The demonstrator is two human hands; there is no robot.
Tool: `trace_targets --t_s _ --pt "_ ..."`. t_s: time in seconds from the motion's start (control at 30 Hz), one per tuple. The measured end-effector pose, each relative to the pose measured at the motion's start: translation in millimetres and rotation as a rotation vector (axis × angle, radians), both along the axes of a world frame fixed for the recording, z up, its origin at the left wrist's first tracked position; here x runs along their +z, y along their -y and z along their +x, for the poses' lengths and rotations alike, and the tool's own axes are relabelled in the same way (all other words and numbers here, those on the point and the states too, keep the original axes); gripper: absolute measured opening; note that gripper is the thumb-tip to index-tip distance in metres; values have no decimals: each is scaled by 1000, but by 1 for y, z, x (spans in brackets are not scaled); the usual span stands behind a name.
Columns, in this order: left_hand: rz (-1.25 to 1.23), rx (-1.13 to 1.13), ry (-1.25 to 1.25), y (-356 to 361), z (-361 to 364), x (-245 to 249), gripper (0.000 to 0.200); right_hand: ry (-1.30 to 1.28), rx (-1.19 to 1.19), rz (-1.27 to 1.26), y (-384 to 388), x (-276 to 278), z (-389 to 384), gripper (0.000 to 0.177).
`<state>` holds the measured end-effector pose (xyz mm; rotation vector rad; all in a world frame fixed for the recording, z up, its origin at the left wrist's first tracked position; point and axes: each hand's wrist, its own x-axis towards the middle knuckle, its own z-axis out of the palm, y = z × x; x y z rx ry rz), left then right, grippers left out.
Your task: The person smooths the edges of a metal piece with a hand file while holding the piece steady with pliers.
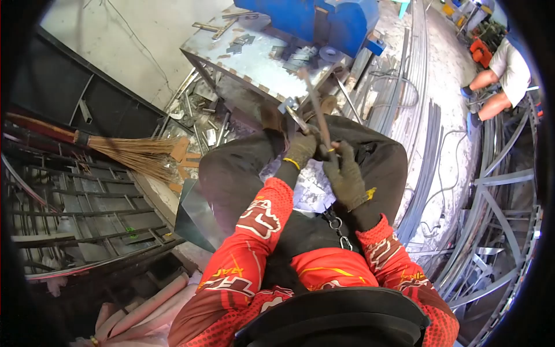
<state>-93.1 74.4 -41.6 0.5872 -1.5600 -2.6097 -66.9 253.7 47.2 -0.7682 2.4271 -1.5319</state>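
My left hand [302,149], in a dark work glove with a yellow cuff edge, is closed around silver pliers [299,120]. A small square metal plate [287,105] with a hole shows at the pliers' far end. My gloved right hand [346,178] grips a long brown file [317,107], its far end smeared by motion. The file points up and away, crossing close beside the plate in this view. Both hands are between my bent knees, in front of the metal worktable [248,66].
Small metal plates [300,56] and a blue machine [315,23] occupy the worktable. Long metal bars [425,168] lie along the floor at right. A straw broom [127,150] and metal scraps [205,127] are at left. Another person [509,72] sits at far right.
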Motion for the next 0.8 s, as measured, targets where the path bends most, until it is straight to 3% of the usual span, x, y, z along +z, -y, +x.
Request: trace_targets --t_s 0.03,0.1,0.17,0.3,0.37,0.5,0.57,0.6,0.67,0.7,0.77,0.8 --pt "-139 106 131 4 6 4 17 -20 -13 -30 -4 4 -5 54" --pt "-38 111 99 26 19 5 19 -99 -32 -19 -23 -15 -18 57" --pt "-338 105 178 38 37 44 21 -53 -158 -74 -32 -32 -23 56" --pt "-463 34 185 59 60 60 25 -82 -210 -112 -33 -43 -30 56" --pt "-92 48 191 47 74 93 32 36 -200 -159 -32 -22 -27 51" --pt "1 -125 106 44 93 103 45 26 -213 -176 -28 -28 -29 47" --pt "-73 -262 79 46 101 114 52 271 -104 -214 -29 -29 -32 43" --pt "-56 -304 89 42 101 120 53 268 -114 -210 -28 -28 -32 43" --pt "111 -378 87 25 101 140 61 401 -100 -408 -25 -25 -28 43" --pt "49 -397 32 22 97 128 67 464 -93 -506 -24 -25 -28 43" --pt "-69 -698 69 25 92 116 73 419 -109 -536 -21 -16 -29 47" --pt "-197 -749 30 16 87 119 50 629 -111 -558 -24 7 -28 50"
